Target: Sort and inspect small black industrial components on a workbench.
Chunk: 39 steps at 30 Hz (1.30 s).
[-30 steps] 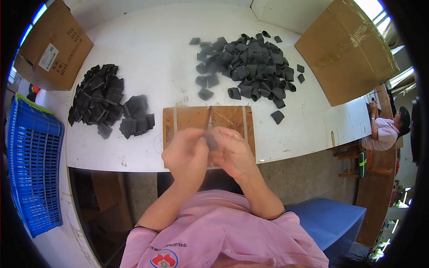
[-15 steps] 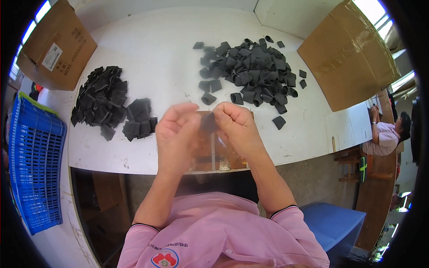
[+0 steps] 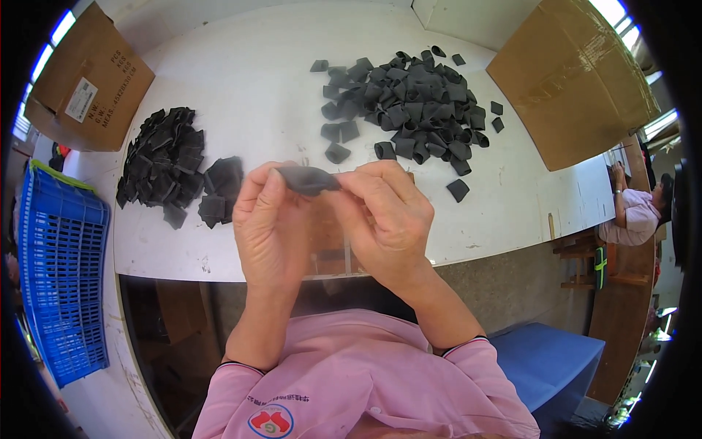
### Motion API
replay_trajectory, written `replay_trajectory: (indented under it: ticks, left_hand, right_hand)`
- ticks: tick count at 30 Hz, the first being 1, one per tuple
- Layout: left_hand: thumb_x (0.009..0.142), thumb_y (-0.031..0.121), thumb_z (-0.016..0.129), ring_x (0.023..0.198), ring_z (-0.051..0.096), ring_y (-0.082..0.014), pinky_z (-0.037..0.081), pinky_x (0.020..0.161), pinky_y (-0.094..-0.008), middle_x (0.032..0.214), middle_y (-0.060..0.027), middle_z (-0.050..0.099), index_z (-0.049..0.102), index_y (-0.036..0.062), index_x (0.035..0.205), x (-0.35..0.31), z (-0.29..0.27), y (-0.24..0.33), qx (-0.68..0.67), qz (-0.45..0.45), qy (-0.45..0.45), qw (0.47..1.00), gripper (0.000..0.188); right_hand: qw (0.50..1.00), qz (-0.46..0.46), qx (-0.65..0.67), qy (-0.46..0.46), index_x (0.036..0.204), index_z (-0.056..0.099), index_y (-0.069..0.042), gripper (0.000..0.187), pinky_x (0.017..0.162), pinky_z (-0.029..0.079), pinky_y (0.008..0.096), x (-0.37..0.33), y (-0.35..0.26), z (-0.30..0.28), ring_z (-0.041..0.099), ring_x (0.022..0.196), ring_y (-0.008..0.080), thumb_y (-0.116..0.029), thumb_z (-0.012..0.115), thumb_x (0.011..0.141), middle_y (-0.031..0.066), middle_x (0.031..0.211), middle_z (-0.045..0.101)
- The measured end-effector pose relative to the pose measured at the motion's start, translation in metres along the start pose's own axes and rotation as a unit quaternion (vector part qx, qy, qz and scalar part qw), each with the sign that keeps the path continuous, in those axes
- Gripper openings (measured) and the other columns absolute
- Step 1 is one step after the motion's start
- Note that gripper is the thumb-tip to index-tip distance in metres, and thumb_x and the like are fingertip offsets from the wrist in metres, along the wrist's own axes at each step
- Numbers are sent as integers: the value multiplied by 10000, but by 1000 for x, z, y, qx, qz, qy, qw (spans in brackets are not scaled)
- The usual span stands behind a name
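A small dark grey fabric sleeve (image 3: 307,180) is stretched sideways between my two hands, above the table's front edge. My left hand (image 3: 265,208) pinches its left end between thumb and fingers. At the opposite end, my right hand (image 3: 384,208) grips the edge with closed fingertips. The sleeve's middle gapes a little. To the left lies a heap of flat dark pieces (image 3: 157,161), with a smaller stack (image 3: 219,192) beside my left hand. Beyond my right hand spreads a pile of open, tube-like dark sleeves (image 3: 420,102).
Cardboard boxes stand at the back left (image 3: 91,88) and right (image 3: 574,84) of the white table (image 3: 256,95). A blue plastic basket (image 3: 64,278) sits at far left. A brown taped patch (image 3: 329,241) lies under my hands. Another person (image 3: 635,212) sits at far right.
My hands have moved apart and slightly left. The dark piece, held small and blurred between them before, is now drawn out lengthwise.
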<state>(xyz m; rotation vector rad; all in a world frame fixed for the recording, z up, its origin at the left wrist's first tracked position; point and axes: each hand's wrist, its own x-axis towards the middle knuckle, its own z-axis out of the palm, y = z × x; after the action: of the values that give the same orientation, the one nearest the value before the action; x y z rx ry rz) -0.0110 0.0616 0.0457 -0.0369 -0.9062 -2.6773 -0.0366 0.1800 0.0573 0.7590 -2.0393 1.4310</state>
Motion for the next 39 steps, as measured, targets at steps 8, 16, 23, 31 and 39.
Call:
replay_trajectory:
  ticks: [8,16,23,31,39]
  left_hand:
    - [836,70,528,836,522,-152,412,802,-301,877,-83,571,539,14,889,-4,-2,0,46,22,8,999,77]
    - [808,36,543,799,525,-101,406,759,-233,887,-61,577,557,-12,855,-4,-8,2,186,81,-31,979,68]
    - [794,78,569,849,496,-125,397,765,-248,981,-70,521,529,-34,1009,-5,-10,-3,348,145,-69,924,246]
    - [722,61,583,825,494,-301,426,677,-359,876,-159,499,517,-17,917,7,-127,-12,818,189,110,533,221]
    - [717,43,528,742,513,-294,455,627,-380,787,-118,508,548,18,763,33,-164,-5,919,68,65,382,56]
  right_hand:
    - [993,-99,-67,-15,810,590,8,223,473,415,280,6,8,-3,510,584,195,4,681,606,65,688,525]
    - [997,-66,-28,-27,827,597,13,202,458,385,290,-10,20,2,490,553,209,31,644,632,79,670,531]
    - [934,240,260,-55,809,570,3,91,441,356,211,4,15,-21,482,523,91,-87,566,807,37,611,521]
    - [856,428,288,-32,866,589,19,246,463,338,163,-33,41,-10,421,513,43,-194,466,883,1,616,510]
    - [829,477,239,-165,853,600,-7,192,482,350,163,-67,24,2,430,540,33,-162,489,869,-15,629,521]
